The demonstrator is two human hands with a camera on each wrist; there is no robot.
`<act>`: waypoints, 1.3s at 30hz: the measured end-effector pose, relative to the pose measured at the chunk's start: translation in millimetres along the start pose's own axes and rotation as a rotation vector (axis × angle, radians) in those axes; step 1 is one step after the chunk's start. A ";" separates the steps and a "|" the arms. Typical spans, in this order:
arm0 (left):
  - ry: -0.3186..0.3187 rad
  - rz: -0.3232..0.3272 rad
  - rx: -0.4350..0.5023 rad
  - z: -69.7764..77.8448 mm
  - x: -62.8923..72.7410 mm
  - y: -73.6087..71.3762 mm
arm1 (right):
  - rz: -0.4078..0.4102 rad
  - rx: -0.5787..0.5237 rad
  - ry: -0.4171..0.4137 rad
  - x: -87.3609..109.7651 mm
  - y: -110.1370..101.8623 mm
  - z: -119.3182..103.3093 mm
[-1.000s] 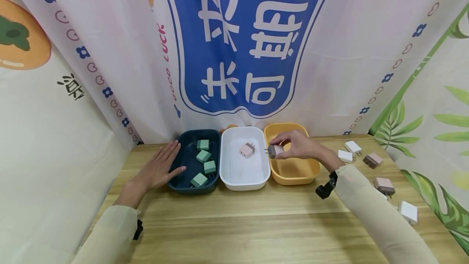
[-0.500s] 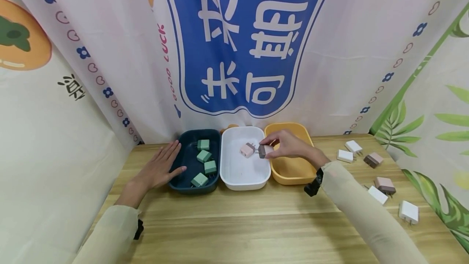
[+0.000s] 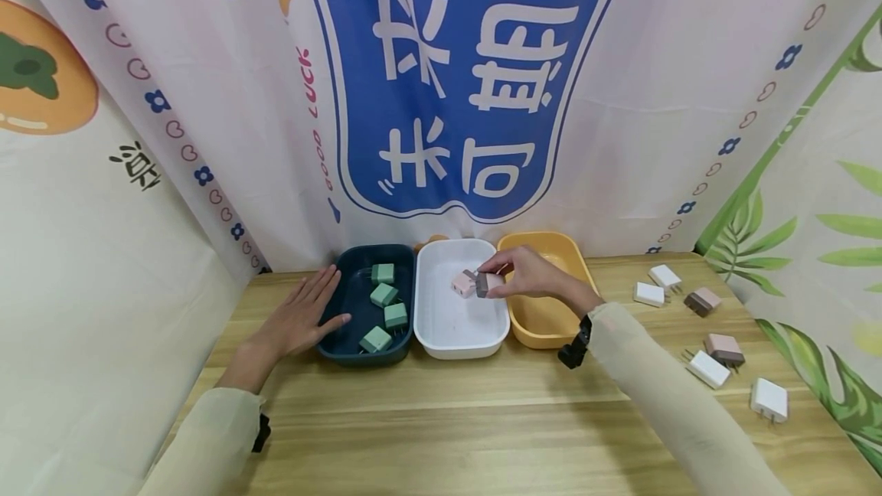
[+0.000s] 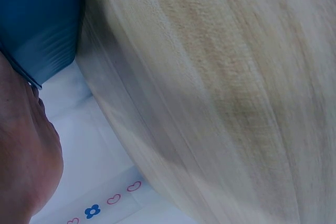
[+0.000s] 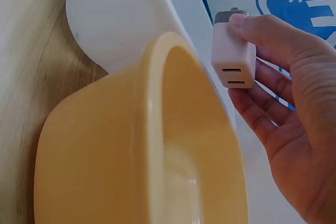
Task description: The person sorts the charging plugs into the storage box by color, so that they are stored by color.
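My right hand pinches a pink and brown plug charger over the right part of the white bin. In the right wrist view the charger shows two USB slots, with thumb and fingers on its sides. Another pink and brown charger lies inside the white bin, just left of the held one. My left hand rests with straight fingers on the left rim of the dark blue bin. Inside that bin lie several green chargers.
A yellow bin stands right of the white one, under my right forearm. On the wooden table at the right lie white chargers and pink and brown chargers. A printed curtain hangs behind the bins.
My right hand has carried the pink and brown charger left, from over the yellow bin to over the white bin. The left hand stays on the dark blue bin.
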State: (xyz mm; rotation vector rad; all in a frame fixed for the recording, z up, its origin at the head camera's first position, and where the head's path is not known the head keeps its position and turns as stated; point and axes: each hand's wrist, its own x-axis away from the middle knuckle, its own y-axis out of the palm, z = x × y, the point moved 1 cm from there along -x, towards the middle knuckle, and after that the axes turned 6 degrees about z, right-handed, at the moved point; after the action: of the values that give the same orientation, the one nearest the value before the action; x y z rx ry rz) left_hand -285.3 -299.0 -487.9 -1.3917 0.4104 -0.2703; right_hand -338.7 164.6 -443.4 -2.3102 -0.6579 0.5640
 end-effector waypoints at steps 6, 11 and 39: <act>-0.003 -0.001 -0.001 1.3 0.3 -0.3 | 0.007 -0.011 0.007 -3.0 5.7 5.0; 0.002 0.002 0.008 2.8 0.4 -0.4 | 0.013 -0.018 -0.010 -3.9 9.5 9.5; -0.004 -0.008 0.005 0.8 -0.1 -0.2 | 0.030 -0.027 0.040 -2.4 10.0 9.2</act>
State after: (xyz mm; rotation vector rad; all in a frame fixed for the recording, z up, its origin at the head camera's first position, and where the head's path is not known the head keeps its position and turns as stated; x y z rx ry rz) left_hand -285.1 -298.3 -487.6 -1.3888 0.4011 -0.2749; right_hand -342.6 161.0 -456.2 -2.3544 -0.6164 0.5246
